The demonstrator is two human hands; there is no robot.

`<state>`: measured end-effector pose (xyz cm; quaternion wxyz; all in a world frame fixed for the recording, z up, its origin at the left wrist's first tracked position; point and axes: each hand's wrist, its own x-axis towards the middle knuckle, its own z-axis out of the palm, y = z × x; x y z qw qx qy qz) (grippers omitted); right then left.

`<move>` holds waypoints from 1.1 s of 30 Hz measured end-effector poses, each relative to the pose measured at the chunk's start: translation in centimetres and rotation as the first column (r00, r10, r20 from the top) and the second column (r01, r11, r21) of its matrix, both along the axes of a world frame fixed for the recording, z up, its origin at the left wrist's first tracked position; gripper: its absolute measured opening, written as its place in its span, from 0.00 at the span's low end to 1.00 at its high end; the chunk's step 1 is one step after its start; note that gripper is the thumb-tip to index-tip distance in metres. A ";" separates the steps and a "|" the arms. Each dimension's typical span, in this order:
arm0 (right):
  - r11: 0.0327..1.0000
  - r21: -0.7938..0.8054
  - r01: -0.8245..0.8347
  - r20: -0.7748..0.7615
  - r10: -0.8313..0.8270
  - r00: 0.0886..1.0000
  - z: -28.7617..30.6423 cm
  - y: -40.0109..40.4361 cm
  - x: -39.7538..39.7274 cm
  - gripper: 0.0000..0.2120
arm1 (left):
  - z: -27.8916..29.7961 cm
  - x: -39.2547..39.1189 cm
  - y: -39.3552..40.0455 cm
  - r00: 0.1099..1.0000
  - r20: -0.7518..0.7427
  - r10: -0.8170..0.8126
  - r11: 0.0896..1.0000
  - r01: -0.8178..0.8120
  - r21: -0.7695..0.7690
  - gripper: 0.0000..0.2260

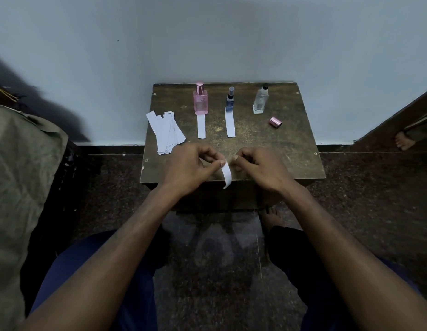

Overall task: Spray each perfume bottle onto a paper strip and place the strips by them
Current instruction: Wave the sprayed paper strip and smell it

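Right now we are sitting at a small wooden table (291, 139) set against a pale wall (207, 44), holding both hands over its near edge. Our left hand (186, 168) is pinching the top of a white paper strip (226, 175) between thumb and forefinger, and the strip is hanging down past the table's front edge, slightly curved. Our right hand (258, 166) is sitting just beside it with the fingers curled inward, thumb and forefinger close together near the strip's upper end; we cannot tell whether they are actually touching the paper.

Along the back of the table three perfume bottles are standing upright in a row. The pink bottle (200, 101) is on the left, the small blue bottle (230, 101) is in the middle, and the clear bottle (260, 100) is on the right. One used strip (201, 126) is lying flat in front of the pink bottle, its far end touching the base, and a second strip (230, 124) is lying the same way in front of the blue bottle. A pink cap (276, 122) is resting on its side, near the clear bottle and towards us.

At the table's left edge a loose pile of spare strips (166, 132) is fanning out, partly overhanging the side.
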<state>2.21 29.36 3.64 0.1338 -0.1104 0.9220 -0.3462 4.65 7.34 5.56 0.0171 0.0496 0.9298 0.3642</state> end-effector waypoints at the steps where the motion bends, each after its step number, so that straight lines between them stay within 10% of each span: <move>1: 0.999 -0.047 -0.022 0.048 0.025 0.999 0.0 -0.1 0.1 0.18 | 0.0 0.0 0.0 1.000 -0.004 -0.008 1.000 0.008 0.007 0.04; 9: 0.922 -0.387 0.023 0.296 0.100 0.950 1.4 -0.7 0.6 0.24 | -0.3 -0.1 -0.1 0.994 -0.079 0.073 0.997 -0.071 0.021 0.01; 27: 0.929 -0.369 -0.016 0.295 0.134 0.946 1.0 -0.4 0.2 0.21 | 0.0 -0.5 -1.5 0.933 -0.124 0.339 0.940 -0.340 0.013 0.05; 33: 0.947 -0.322 0.008 0.231 0.070 0.970 1.3 -0.2 0.6 0.27 | -0.4 -0.6 -1.5 0.981 -0.045 0.187 0.977 -0.181 0.115 0.04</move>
